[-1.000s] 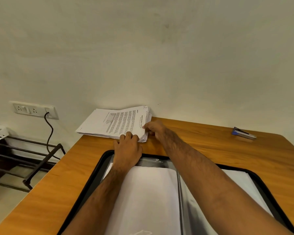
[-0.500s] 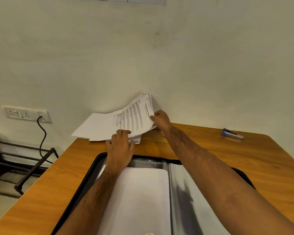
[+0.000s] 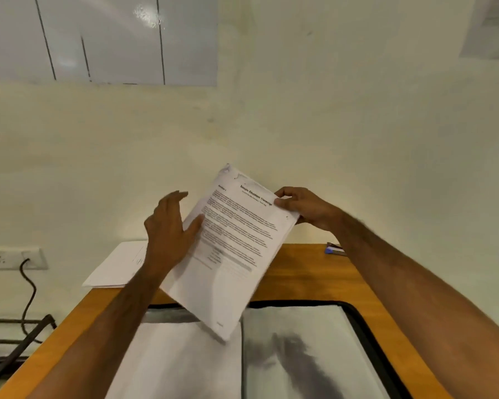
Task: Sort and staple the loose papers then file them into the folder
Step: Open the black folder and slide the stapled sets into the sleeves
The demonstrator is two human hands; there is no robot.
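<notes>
Head view: at frame centre my right hand pinches the top corner of a tilted sheaf of papers, lifted above the open folder at the bottom. My left hand, fingers straight, touches its left edge. The stapler sits at right, more papers at left.

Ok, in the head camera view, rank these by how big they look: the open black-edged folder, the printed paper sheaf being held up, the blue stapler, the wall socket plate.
1. Open black-edged folder, partly cut off by the frame.
2. Printed paper sheaf, though held nearer the camera.
3. White wall socket plate, cut off at the frame edge.
4. Blue stapler, partly hidden by the right arm.
</notes>
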